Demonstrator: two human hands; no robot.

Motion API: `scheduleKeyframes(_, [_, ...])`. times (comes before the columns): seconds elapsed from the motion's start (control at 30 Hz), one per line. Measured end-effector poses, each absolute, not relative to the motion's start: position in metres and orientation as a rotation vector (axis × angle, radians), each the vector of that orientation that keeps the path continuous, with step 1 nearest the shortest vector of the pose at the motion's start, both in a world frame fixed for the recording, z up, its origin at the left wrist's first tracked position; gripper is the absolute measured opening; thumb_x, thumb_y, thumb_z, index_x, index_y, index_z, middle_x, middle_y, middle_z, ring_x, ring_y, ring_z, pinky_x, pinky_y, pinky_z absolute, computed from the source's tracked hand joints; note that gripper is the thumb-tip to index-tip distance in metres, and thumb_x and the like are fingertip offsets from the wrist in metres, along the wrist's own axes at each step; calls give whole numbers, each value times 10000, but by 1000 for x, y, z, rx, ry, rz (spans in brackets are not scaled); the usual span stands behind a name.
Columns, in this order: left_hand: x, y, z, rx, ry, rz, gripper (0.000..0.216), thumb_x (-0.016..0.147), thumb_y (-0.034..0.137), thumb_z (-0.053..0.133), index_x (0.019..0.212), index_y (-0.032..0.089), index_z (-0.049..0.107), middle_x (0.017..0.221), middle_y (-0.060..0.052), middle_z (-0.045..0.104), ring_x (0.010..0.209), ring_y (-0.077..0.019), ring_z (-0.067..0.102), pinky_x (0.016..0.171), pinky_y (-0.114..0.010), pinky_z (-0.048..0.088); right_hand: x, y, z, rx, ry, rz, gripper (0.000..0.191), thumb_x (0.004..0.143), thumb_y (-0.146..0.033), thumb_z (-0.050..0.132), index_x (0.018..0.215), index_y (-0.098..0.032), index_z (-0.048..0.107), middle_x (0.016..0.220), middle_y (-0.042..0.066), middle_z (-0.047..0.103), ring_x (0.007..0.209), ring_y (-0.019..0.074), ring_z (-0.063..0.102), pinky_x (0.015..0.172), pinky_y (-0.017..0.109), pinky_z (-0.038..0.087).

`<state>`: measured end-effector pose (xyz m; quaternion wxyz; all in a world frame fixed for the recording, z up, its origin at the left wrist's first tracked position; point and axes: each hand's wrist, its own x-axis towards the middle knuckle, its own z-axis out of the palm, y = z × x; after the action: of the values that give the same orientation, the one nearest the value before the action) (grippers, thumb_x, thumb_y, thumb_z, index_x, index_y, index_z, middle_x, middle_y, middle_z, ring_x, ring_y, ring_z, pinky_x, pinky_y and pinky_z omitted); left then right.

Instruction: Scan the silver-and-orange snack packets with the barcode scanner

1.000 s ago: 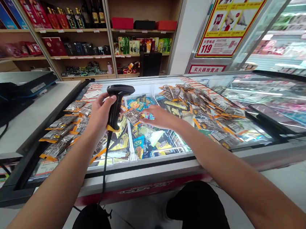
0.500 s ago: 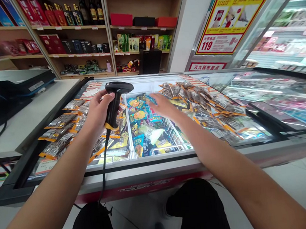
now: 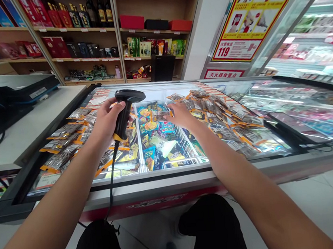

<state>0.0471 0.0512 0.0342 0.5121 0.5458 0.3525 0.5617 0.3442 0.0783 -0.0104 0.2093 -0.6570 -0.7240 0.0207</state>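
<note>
Cable (image 3: 112, 181) hangs down past the freezer (image 3: 172, 179) rim. My left hand (image 3: 106, 121) is clamped round the scanner (image 3: 125, 113) handle, head up, above the freezer top. My right hand (image 3: 181, 116) is spread flat and holds nothing, fingertips on the left edge of the right packet pile (image 3: 225, 114). A second pile (image 3: 63, 139) lies left of the scanner. Desk (image 3: 29, 123) at left, shelves (image 3: 86, 38) behind.

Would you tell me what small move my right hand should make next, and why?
Probably close the right hand on the nearest snack packet and bring it under the barcode scanner: the left hand grips the scanner, while the right hand is open beside the packets on the freezer lid.
</note>
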Motion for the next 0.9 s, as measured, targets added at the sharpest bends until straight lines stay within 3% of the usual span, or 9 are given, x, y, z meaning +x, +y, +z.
scheduleKeyframes(0.13, [47,51,34,1325,848,1350,407,800,397,744,1129,200,605,836,-45,718,601,-171,697,508,-256,528,346,72,-6,-1853,-2066,372,450,928,-473,703,1278,-191,673,1374,197,639,1210,392,648,1031,523,499])
scheduleKeyframes(0.3, [48,50,34,1322,840,1352,404,792,389,746,1115,193,603,856,-47,726,597,-166,701,502,-248,529,338,63,0,-1693,-1522,829,378,821,-295,838,1112,-204,615,926,76,735,846,279,759,802,445,623])
scheduleKeyframes(0.4, [50,49,33,1352,803,1333,419,793,403,750,1129,204,598,860,-40,729,597,-165,702,517,-255,545,325,59,0,-1381,-1134,1105,285,858,-126,763,987,-235,533,914,47,735,888,227,785,853,385,651])
scheduleKeyframes(0.53, [54,44,32,1405,713,1270,450,779,411,767,1140,199,602,855,-45,728,567,-162,688,484,-253,524,311,57,2,-1164,-959,1304,307,878,-44,696,956,-247,478,977,67,760,1024,211,783,935,324,647])
scheduleKeyframes(0.73, [62,40,27,1411,671,1154,492,772,435,807,1160,202,611,812,-24,702,566,-171,697,500,-267,548,301,57,4,-1133,-946,1198,363,857,-56,711,980,-259,436,1015,40,740,1083,205,769,961,324,641])
scheduleKeyframes(0.9, [68,39,20,1431,611,1069,530,783,506,808,1146,183,598,850,-48,729,559,-165,698,497,-268,556,298,61,-2,-1153,-1007,1084,343,818,-61,712,930,-254,451,893,-20,684,990,177,780,980,343,630])
